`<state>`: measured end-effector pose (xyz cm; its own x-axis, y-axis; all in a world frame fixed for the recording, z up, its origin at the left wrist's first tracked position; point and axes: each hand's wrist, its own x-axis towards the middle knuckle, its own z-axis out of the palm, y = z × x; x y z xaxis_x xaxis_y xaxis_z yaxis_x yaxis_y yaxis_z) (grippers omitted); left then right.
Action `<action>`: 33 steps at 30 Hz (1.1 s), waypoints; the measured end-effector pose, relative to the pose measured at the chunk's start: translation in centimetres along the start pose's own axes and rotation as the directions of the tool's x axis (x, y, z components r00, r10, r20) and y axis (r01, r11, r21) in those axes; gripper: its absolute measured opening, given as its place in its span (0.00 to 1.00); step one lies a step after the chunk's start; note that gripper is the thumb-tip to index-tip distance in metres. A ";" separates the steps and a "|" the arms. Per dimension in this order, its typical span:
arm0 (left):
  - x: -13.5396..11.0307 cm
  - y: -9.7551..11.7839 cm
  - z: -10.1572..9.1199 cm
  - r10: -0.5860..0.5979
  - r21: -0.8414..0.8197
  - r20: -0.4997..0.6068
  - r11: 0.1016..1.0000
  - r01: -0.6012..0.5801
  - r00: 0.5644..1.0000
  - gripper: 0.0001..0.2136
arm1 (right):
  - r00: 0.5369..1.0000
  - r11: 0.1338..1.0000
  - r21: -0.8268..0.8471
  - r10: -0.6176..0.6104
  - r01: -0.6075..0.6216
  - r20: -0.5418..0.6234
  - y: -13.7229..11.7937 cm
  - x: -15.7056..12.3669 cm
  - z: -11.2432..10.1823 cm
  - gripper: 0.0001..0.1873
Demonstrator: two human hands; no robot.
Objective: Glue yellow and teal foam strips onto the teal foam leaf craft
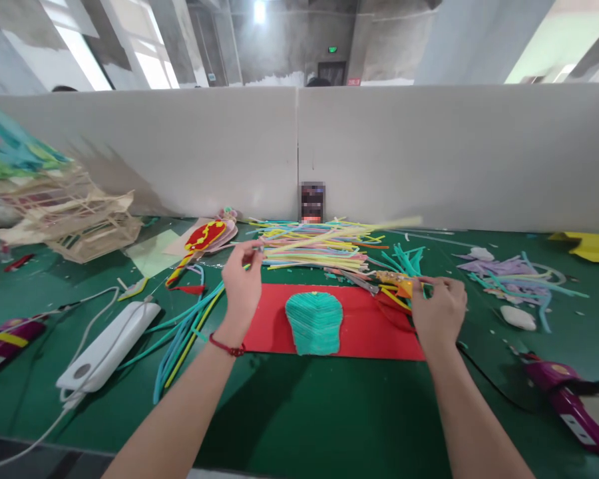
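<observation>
My left hand (243, 278), a red cord bracelet at its wrist, is raised over the left end of a red sheet (374, 326). Its fingertips are pinched at the end of a blurred pale yellow pipe cleaner (379, 229), which reaches right above a pile of pastel pipe cleaners (319, 256). At the sheet's right end, my right hand (439, 309) closes its fingers on an orange tool (403, 286) with a glowing spot; its kind is partly hidden. A teal ridged shape (315, 322) lies flat mid-sheet. Scissors (362, 281) rest just left of the tool.
On the left are a white power strip (110, 346), teal pipe cleaners (180, 339), a red-yellow fan-shaped piece (204, 237) and a stick frame (94, 226). Purple scraps (514, 276) and a purple tool (569, 399) lie right. A white partition (429, 146) stands behind.
</observation>
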<state>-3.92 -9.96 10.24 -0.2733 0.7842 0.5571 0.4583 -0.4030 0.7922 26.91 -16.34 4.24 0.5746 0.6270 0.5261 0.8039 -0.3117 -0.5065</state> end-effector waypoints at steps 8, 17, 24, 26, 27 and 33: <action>-5.6 -1.1 1.1 -0.151 -0.018 0.316 0.986 0.166 0.937 0.05 | 0.659 0.606 0.302 -0.743 0.736 -0.118 -9.5 -6.3 -2.0 0.10; -8.2 -0.8 1.7 -0.152 -0.088 0.527 0.969 0.232 0.836 0.06 | 0.692 0.720 0.557 -0.647 0.415 0.320 -8.2 -6.2 0.6 0.15; -6.0 -1.9 2.8 -0.009 -0.092 0.574 0.993 0.076 0.818 0.07 | 0.678 0.819 0.473 -0.550 0.325 0.488 -7.3 -5.2 1.9 0.18; -5.6 -2.3 2.7 0.004 -0.053 0.561 0.998 0.031 0.828 0.10 | 0.723 0.845 0.415 -0.515 0.339 0.459 -6.7 -5.0 2.4 0.19; -5.4 -2.5 2.5 -0.004 -0.015 0.550 1.000 0.015 0.835 0.12 | 0.746 0.854 0.389 -0.501 0.345 0.439 -6.4 -4.9 2.7 0.20; -5.4 -4.4 1.7 -0.128 0.258 0.591 0.965 -0.036 0.796 0.16 | 0.753 0.866 0.401 -0.471 0.298 0.460 -4.6 -4.6 4.4 0.23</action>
<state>-3.02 -11.59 3.30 0.2233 0.9551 0.1946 0.6709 -0.2955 0.6801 19.91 -14.60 1.13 -0.0169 0.9470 0.3208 0.8060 0.2028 -0.5561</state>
